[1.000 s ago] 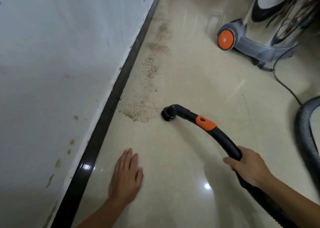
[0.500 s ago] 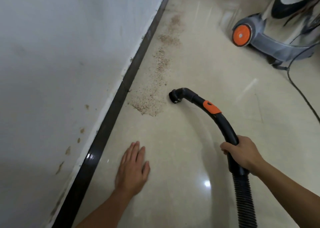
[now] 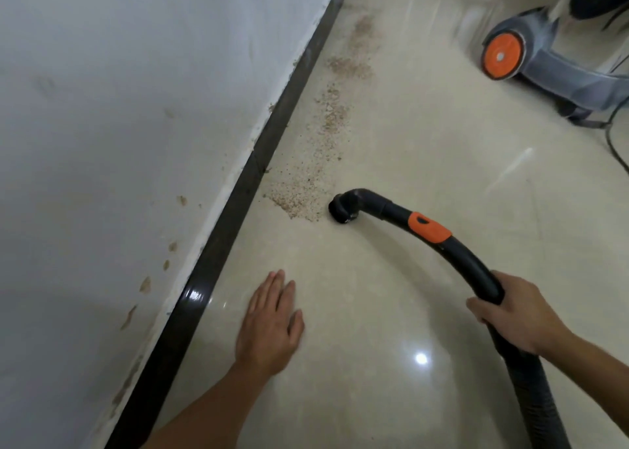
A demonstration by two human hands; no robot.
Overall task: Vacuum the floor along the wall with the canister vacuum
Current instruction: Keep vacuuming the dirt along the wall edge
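Left hand [image 3: 269, 326]: flat on the tile, fingers straight, near the baseboard [image 3: 238, 203]; useful as a brace.
Right hand [image 3: 514, 315]: wrapped round the black wand [image 3: 469, 261], farther from the baseboard.
Nozzle [image 3: 342, 210]: touching the near end of the grit trail [image 3: 306, 196]; best held low, swept slowly toward the baseboard, then along it.
Canister vacuum [image 3: 544, 63]: well off the baseboard, beyond.

A glossy cream tiled floor [image 3: 425, 135] meets a dark polished baseboard [image 3: 238, 196] on the left. A trail of tan gritty debris [image 3: 332, 115] lies just beside the baseboard, widest at its near end, where the mouth of a black curved vacuum wand [image 3: 343, 207] sits. A steel canister vacuum [image 3: 561, 77] with an orange wheel [image 3: 501, 55] stands far right, its thin black cord [image 3: 613, 149] on the floor. The left grip [image 3: 269, 326] rests palm down near the baseboard.
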